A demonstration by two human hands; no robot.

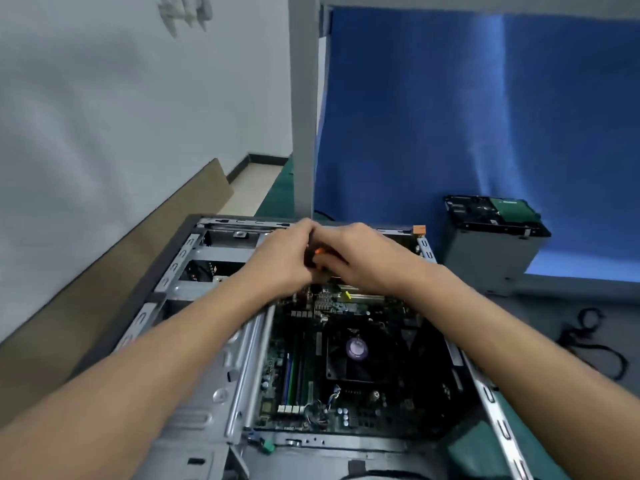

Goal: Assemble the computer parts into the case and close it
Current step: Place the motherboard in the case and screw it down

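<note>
Case (194,292) lies open on the desk (554,313), near its left edge, with the motherboard (301,368) seated inside. Left hand (284,258) and right hand (367,258) meet over the case's far end, fingers curled together round an orange item (319,251), too blurred to identify. Drive cage (491,244) stands toward the far right; a cable (602,351) lies nearer.

The case (214,407) is bare grey sheet metal with a dull sheen; its motherboard (363,414) is green and slightly glossy. The orange handle (319,251) in the right grip (360,258) looks like smooth plastic. At the bench's far right edge stands a matt grey metal drive cage (485,251), with blue cloth (450,116) behind it.
</note>
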